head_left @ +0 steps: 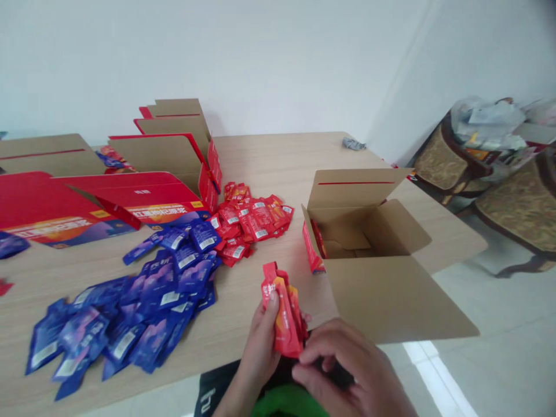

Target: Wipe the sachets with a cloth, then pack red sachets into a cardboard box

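Note:
My left hand (260, 341) is closed round a small bundle of red sachets (284, 324), thumb across the front, holding them upright above the table's front edge. My right hand (343, 365) is beside the lower right corner of the bundle. Its thumb and forefinger are bent and slightly apart, with nothing visible between them. Right of the bundle stands an open cardboard box (360, 231), its flaps spread, with some red sachets (319, 238) against its inner left wall. Behind my left hand lies a loose pile of red sachets (256, 217).
A large heap of blue sachets (147, 295) covers the table's left front. Open red boxes (130, 194) stand behind it, one with red and blue sachets inside. A crumpled grey scrap (354, 143) lies at the back. Patterned chairs (516, 202) stand at right, one bearing plastic bags (490, 124).

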Action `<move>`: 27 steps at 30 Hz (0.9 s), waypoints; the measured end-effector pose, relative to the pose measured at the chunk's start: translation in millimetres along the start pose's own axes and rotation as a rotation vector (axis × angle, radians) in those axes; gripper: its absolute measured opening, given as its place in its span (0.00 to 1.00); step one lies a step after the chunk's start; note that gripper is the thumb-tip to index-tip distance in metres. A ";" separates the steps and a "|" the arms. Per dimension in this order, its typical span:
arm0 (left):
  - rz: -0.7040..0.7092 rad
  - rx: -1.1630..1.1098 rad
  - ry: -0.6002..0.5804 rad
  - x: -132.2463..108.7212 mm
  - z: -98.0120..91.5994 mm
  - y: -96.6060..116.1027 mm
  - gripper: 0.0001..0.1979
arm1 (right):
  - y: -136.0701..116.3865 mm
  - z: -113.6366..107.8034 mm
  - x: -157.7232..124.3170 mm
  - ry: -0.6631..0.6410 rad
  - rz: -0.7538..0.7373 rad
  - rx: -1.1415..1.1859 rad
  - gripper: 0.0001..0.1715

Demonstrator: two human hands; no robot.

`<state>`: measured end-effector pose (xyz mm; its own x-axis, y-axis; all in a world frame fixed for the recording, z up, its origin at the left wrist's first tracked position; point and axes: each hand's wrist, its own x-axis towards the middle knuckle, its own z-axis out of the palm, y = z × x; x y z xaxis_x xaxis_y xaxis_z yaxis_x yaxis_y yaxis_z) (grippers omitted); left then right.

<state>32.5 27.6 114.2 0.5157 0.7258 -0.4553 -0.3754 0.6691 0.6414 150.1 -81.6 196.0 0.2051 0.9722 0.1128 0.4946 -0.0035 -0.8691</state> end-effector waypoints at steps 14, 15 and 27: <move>0.022 -0.057 0.019 -8.8 -26.4 1.6 0.33 | 34.8 74.0 15.3 0.219 0.158 0.066 0.26; 0.021 -0.065 0.026 -8.2 -27.7 1.7 0.33 | 35.8 74.8 17.2 0.213 0.190 0.086 0.28; 0.089 -0.007 0.143 -6.1 -44.2 5.0 0.26 | 31.8 81.6 20.9 0.165 0.179 0.230 0.22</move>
<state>-6.5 33.6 92.9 0.3655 0.7974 -0.4802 -0.4200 0.6016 0.6794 101.2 -42.4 131.4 0.4150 0.9098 0.0087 0.2385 -0.0996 -0.9660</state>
